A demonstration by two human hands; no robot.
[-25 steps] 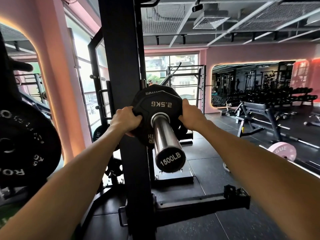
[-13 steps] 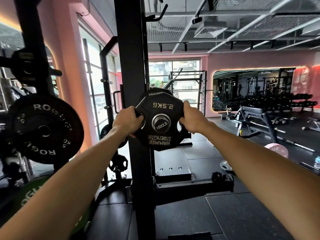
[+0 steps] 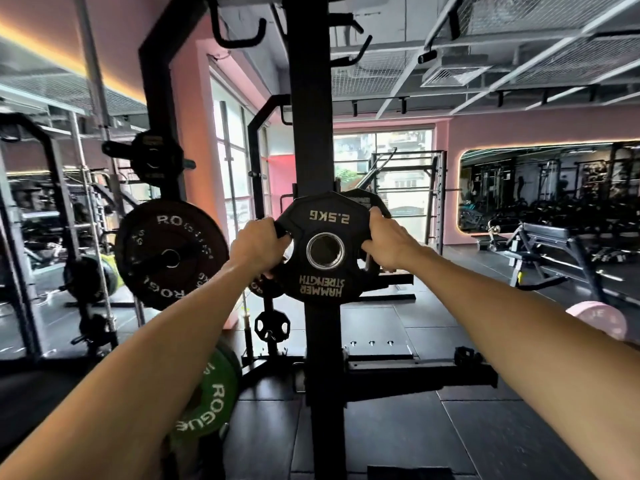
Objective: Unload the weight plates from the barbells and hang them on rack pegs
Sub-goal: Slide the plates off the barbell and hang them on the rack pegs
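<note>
A small black 2.5 kg weight plate [image 3: 325,271] hangs in the air in front of the black rack upright [image 3: 310,116], its centre hole empty and its lettering upside down. My left hand [image 3: 258,244] grips its left edge and my right hand [image 3: 386,242] grips its right edge. Just behind it a second black plate [image 3: 362,199] shows at the upper right. On the left a large black Rogue plate [image 3: 169,254] hangs on a rack peg, with a smaller black plate [image 3: 154,157] on a peg above it.
A green Rogue plate [image 3: 207,396] sits low at the left of the upright, and a small black plate [image 3: 272,325] hangs near the rack's foot. A pink plate [image 3: 597,318] lies on the floor at the right, beyond it a bench [image 3: 540,247].
The plate slid along the barbell sleeve toward me and has come off its end; the steel sleeve no longer fills the hole. My view has risen and turned left, showing more rack plates.
</note>
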